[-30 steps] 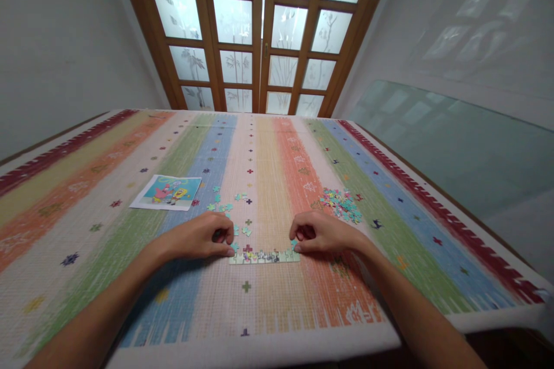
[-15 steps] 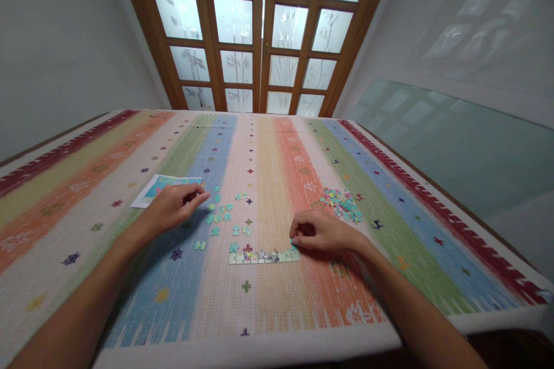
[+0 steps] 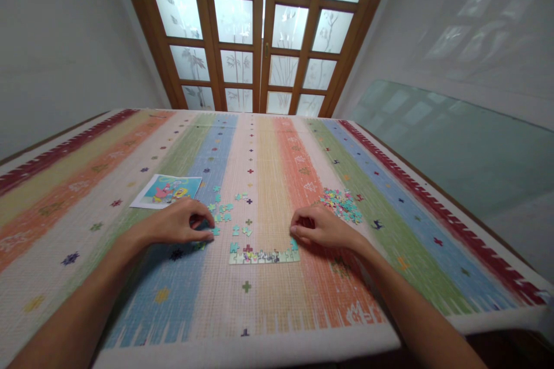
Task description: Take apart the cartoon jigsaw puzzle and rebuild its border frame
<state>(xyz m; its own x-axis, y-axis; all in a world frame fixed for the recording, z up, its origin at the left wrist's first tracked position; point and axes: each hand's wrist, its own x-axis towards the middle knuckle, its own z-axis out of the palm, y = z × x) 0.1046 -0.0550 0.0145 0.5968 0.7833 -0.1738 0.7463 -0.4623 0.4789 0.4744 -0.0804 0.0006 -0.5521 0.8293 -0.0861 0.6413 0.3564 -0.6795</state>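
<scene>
Fingertips of your left hand [image 3: 179, 223] are curled down onto the cloth, thumb and forefinger pinched near a small teal jigsaw piece [image 3: 215, 231] at the near edge of the loose teal pieces [image 3: 223, 210]; whether the piece is actually gripped I cannot tell. Your right hand [image 3: 318, 226] rests knuckles-up, fingers folded under, touching the right end of the assembled edge strip [image 3: 264, 256], with nothing visibly held.

Pieces like these should be light, thin and flat, so judge them hard to lift from a woven cloth: slide one a little, then nip it by two opposite edges, away from the tabs, which could bend. The joined strip is likely floppy at its seams; push it flat along the cloth or support it from both ends, and don't lift it by one corner.

Beyond your left hand lies the cartoon reference picture [image 3: 167, 191]; beyond your right, a heap of mixed pieces [image 3: 341, 204]. All sit on the striped tablecloth [image 3: 277, 311].
</scene>
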